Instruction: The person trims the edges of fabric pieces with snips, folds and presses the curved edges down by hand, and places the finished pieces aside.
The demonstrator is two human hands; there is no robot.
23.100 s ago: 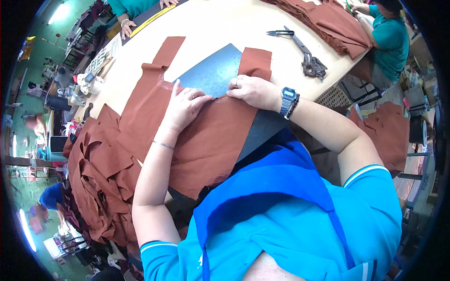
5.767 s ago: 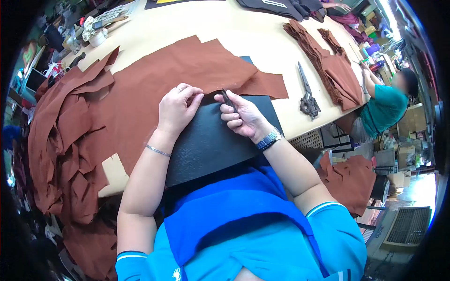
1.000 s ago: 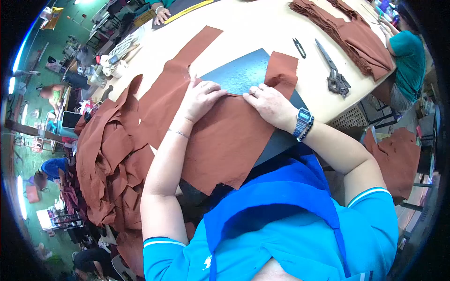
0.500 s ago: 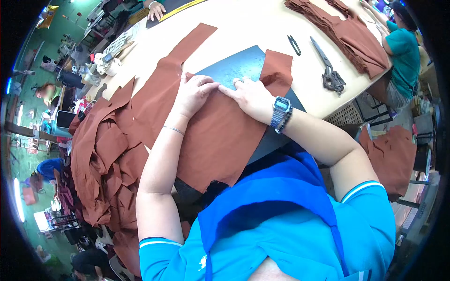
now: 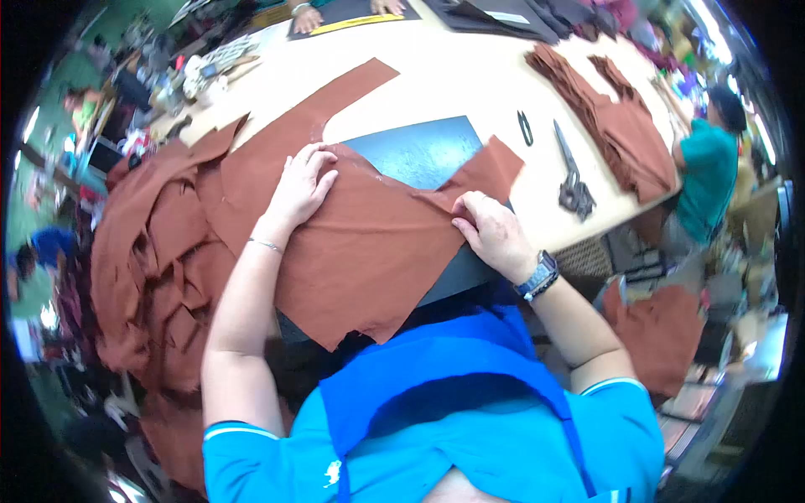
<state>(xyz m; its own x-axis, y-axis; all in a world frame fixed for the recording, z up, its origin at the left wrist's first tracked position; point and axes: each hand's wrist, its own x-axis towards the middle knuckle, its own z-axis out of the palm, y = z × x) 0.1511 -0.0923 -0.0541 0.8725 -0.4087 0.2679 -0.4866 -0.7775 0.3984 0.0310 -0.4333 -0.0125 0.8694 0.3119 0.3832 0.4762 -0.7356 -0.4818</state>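
A rust-brown fabric piece (image 5: pixel 369 243) lies over a dark, shiny board (image 5: pixel 419 151) in front of me. My right hand (image 5: pixel 496 236) pinches its right side between thumb and fingers, and creases run leftward from the pinch. Near the upper left edge of the same piece rests my left hand (image 5: pixel 302 189), its fingers loosely bent and apart on the cloth. A narrow flap (image 5: pixel 495 168) of the cloth extends past the board's right side. More brown fabric (image 5: pixel 277 134) stretches away beyond my left hand.
A heap of brown cloth (image 5: pixel 159 260) hangs over the left table edge. Large scissors (image 5: pixel 572 172) and small thread snips (image 5: pixel 525 128) lie to the right, near stacked brown pieces (image 5: pixel 612 126). Another person's hands (image 5: pixel 309 18) work at the far side; a person in teal (image 5: pixel 708 168) sits at right.
My hands have moved apart: the right went down and to the right and now pinches the cloth, while the left shifted slightly left. The fabric's upper edge has shifted, showing the board differently.
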